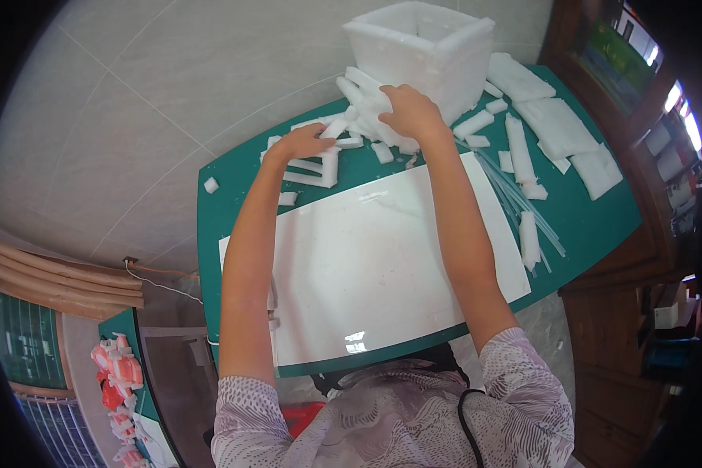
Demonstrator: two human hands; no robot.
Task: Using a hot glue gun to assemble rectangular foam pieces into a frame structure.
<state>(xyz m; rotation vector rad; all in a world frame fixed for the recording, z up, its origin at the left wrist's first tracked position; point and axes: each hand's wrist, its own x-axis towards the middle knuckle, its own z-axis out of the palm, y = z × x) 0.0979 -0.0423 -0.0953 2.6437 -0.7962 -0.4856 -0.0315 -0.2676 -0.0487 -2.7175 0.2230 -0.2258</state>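
Note:
My left hand (303, 143) is at the far left part of the table, with a short white foam strip (335, 128) between its thumb and fingers. Just below it lies a slotted white foam frame (330, 169). To the right, my right hand (413, 114) reaches over a heap of white foam pieces (361, 117), thumb and fingers spread against them. Behind that hand stands a large white foam box (456, 58) with an open top. Both forearms stretch over a glossy white board (359, 269).
The green table (600, 222) carries flat foam slabs (558, 129) at the right. Thin clear strips (522, 207) and foam bars (519, 148) lie beside the board's right edge. A small foam cube (210, 185) sits near the left edge. Wooden furniture (604, 343) stands at right.

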